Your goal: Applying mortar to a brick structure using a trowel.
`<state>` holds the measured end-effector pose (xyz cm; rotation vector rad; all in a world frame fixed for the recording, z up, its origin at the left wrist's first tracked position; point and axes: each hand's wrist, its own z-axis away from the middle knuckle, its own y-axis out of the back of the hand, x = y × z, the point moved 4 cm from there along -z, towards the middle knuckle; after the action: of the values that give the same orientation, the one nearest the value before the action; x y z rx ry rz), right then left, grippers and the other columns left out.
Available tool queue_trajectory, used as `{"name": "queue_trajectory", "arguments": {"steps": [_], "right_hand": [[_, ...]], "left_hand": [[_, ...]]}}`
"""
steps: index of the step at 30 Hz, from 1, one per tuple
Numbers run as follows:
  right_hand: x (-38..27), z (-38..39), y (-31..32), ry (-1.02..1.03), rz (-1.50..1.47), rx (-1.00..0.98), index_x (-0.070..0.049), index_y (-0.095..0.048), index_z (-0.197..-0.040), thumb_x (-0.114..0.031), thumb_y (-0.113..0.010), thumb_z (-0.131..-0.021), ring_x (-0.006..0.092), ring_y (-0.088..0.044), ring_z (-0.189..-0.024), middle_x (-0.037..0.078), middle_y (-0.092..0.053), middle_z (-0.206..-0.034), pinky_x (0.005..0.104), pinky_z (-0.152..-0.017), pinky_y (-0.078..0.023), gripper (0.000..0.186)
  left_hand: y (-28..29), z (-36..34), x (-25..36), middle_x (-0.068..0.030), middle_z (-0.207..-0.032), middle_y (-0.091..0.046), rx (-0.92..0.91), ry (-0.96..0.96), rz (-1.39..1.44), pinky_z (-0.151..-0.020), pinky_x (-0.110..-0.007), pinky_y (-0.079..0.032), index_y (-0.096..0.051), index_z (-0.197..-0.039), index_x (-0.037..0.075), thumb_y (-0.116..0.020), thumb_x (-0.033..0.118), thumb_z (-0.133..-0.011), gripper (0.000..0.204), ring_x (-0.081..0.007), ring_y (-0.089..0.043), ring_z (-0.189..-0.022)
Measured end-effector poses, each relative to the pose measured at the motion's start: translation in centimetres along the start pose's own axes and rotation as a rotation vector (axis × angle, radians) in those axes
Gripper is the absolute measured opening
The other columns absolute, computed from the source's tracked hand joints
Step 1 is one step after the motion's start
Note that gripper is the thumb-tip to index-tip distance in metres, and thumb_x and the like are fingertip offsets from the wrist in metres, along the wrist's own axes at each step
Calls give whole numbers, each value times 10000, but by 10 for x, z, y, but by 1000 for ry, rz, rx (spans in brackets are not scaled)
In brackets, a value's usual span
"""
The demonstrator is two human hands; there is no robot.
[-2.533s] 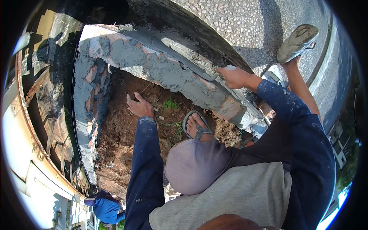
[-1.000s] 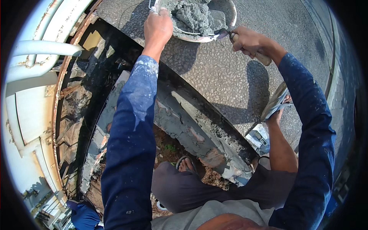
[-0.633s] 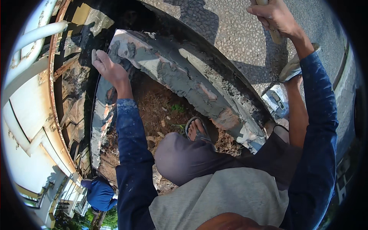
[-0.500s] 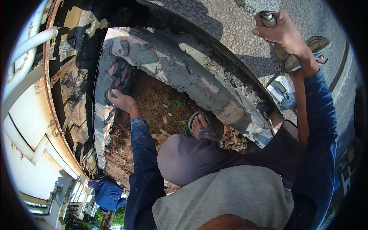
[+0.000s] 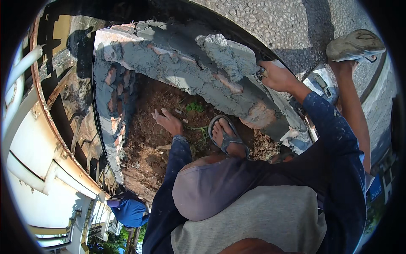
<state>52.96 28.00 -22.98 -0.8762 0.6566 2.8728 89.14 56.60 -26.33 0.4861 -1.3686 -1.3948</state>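
Note:
My right hand [image 5: 277, 76] is wrapped round the handle of a trowel [image 5: 262, 71]. A thick heap of wet grey mortar [image 5: 224, 53] covers the blade, which is over the low wall. That wall [image 5: 169, 67] is brick, partly coated with grey mortar, with reddish brick showing in patches. My left hand [image 5: 169, 122] hangs over the soil inside the wall's corner. Its fingers are apart and hold nothing. To its left runs the shorter wall arm [image 5: 109, 97], roughly daubed with mortar over bricks.
My sandalled foot [image 5: 224, 135] stands on brown soil [image 5: 148, 148] beside small green weeds [image 5: 194, 106]. The other shoe [image 5: 355, 44] is on pebbled paving [image 5: 270, 25]. A whitish block-like object [image 5: 319, 82] lies near it. A rusty metal edge [image 5: 42, 106] borders the left. Another person in blue [image 5: 129, 209] is at lower left.
My right hand has brought the mortar-laden trowel from over the paving leftward and down to the wall. My left hand has moved off the left wall, rightward over the soil.

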Motion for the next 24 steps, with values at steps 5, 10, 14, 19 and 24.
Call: {"name": "queue_trajectory", "arguments": {"steps": [5,10,14,19,24], "right_hand": [[-30,-10,-25,313,496,372,-23,-447,-1251,-114,-569,-838,395,-619,-811,187,-586,-997,439,-710,-506,440],[-93,11,-23,205,569,285,6,-439,-1200,-111,-538,-871,346,-661,-806,179,-593,-993,412,-671,-547,363],[-103,39,-17,132,568,272,9,-446,-1158,-96,-544,-860,322,-663,-777,157,-578,-941,382,-633,-551,331],[-85,67,9,295,571,387,-38,-468,-1159,-102,-585,-836,353,-653,-793,144,-594,-999,474,-670,-535,350],[-65,-17,7,118,515,189,-19,-499,-1163,-74,-579,-828,370,-664,-826,167,-646,-920,465,-690,-534,349]], "left_hand": [[-10,6,10,-261,-1544,-174,-7,-7,11,-1176,-487,-135,-289,-1450,-31,-300,516,-1021,695,-375,-128,-1453],[-16,7,1,-256,-1547,-179,23,-39,-60,-1183,-506,-108,-298,-1449,-21,-276,547,-1013,716,-374,-121,-1458],[-19,6,0,-250,-1543,-196,22,-20,-103,-1181,-528,-102,-318,-1440,-8,-283,539,-1014,695,-385,-143,-1450],[-16,5,6,-251,-1536,-214,27,-9,-124,-1181,-532,-106,-339,-1428,-5,-287,522,-1018,670,-397,-146,-1447],[-19,3,4,-254,-1526,-241,45,-27,-164,-1177,-541,-125,-358,-1413,-8,-305,512,-1016,656,-416,-147,-1443]]}}
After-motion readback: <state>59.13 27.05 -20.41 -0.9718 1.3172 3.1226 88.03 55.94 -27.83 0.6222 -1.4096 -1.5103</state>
